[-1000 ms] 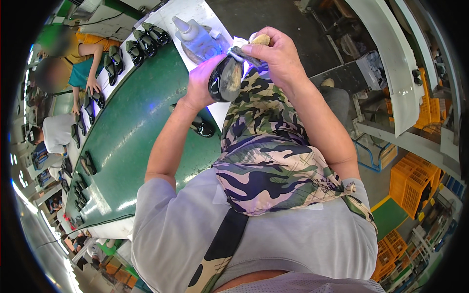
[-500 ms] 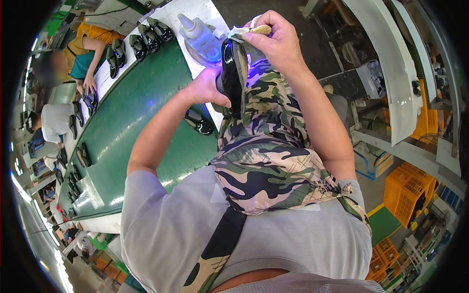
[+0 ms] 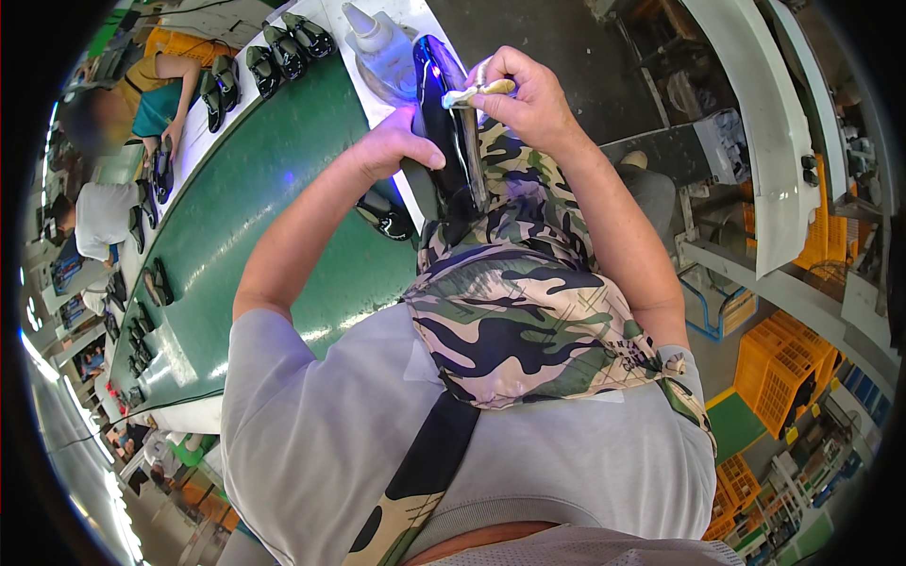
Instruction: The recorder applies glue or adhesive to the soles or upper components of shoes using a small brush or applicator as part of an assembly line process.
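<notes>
A glossy black shoe [image 3: 455, 156] stands on end in front of my camouflage apron, gripped by my left hand [image 3: 401, 146], thumb on its near face. In my right hand [image 3: 530, 102] a bunched pale cloth [image 3: 467, 94] is pinched; its tip touches the right side of the shoe. The shoe's sole side and my left fingers are mostly hidden. Just left of the shoe, a translucent bottle [image 3: 379, 57] with a pointed nozzle rests on the white tabletop. Another black shoe [image 3: 385, 219] lies on the green belt by my left forearm.
The green belt [image 3: 255, 217] curves off to the left. Pairs of black shoes [image 3: 283, 52] line its far white ledge, where a co-worker in a mustard top [image 3: 170, 85] handles shoes. Orange crates [image 3: 788, 368] and a white curved panel [image 3: 755, 141] stand at the right.
The shoe's upper end has risen and tilted left. My right hand has brought the cloth slightly down and left, from the shoe's upper end to its side.
</notes>
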{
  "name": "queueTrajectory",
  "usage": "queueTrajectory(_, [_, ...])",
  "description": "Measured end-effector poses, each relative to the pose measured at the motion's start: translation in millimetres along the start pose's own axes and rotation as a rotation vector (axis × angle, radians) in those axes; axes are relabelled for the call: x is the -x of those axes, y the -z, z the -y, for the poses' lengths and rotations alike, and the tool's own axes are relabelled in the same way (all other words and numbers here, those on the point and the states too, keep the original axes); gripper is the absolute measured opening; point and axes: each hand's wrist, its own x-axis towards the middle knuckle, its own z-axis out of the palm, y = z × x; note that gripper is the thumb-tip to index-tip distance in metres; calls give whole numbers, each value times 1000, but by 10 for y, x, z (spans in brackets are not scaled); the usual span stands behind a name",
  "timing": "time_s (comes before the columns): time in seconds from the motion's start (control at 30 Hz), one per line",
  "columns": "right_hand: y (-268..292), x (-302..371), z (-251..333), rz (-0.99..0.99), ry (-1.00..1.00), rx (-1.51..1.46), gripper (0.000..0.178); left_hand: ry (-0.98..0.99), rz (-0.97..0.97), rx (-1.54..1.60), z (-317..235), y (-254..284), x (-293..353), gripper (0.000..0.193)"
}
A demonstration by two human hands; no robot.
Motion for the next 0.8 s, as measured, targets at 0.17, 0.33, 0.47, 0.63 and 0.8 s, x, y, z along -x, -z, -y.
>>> queueTrajectory(0.17, [-14, 188, -42, 52, -72, -52, 19, -40, -27, 218, 13, 51, -62, 57])
queueTrajectory(0.33, [155, 365, -129, 23, -84, -131, 22, -190, -194, 207, 59, 120, -93, 57])
queueTrajectory(0.47, [224, 497, -257, -109, -135, -306, 21, -295, -246, 299, 35, 82, -122, 58])
queueTrajectory(0.63, [188, 528, -293, -405, -182, -437, 18, -366, -240, 432, -3, -6, -177, 60])
queueTrajectory(0.8, [200, 518, -259, -524, -298, -368, 18, -525, -396, 287, 52, -160, -272, 52])
